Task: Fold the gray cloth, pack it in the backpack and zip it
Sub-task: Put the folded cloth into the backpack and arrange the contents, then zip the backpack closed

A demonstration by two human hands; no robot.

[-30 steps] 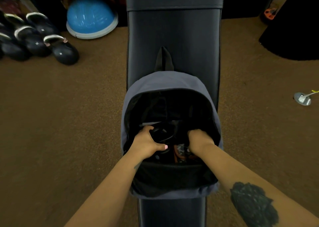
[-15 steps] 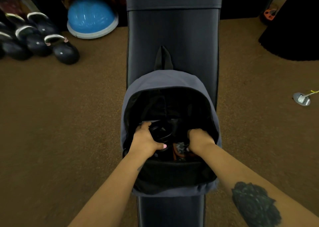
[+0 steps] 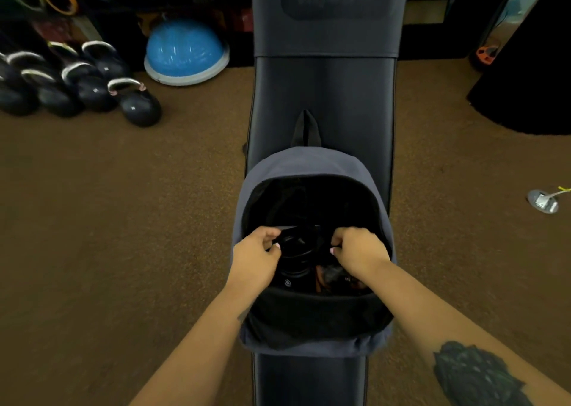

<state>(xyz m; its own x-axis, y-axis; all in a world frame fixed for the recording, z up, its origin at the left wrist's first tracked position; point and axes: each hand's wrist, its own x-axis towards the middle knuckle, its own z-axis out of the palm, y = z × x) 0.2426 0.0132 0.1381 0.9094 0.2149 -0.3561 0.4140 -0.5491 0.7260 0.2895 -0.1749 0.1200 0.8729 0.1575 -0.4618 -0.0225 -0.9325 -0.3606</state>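
Note:
A gray-blue backpack (image 3: 309, 166) lies on a black padded bench (image 3: 324, 96) with its main compartment unzipped and gaping toward me. Both hands are inside the opening. My left hand (image 3: 256, 251) and my right hand (image 3: 358, 248) each pinch one end of a dark fabric with a thin pale gray edge (image 3: 289, 227). It looks like the gray cloth, mostly lost in the dark interior. Below it sit a black round object (image 3: 295, 251) and something orange-brown (image 3: 332, 277).
Brown carpet surrounds the bench. Several black kettlebells (image 3: 136, 102) and a blue half-ball trainer (image 3: 185, 53) stand at the far left. A silver floor fitting with a yellow cord (image 3: 543, 201) is at the right, and a black mat (image 3: 531, 90) is far right.
Both hands have moved deeper into the backpack, away from me. Their fingers now pinch the fabric's ends instead of pressing down as fists. The view has tilted slightly upward.

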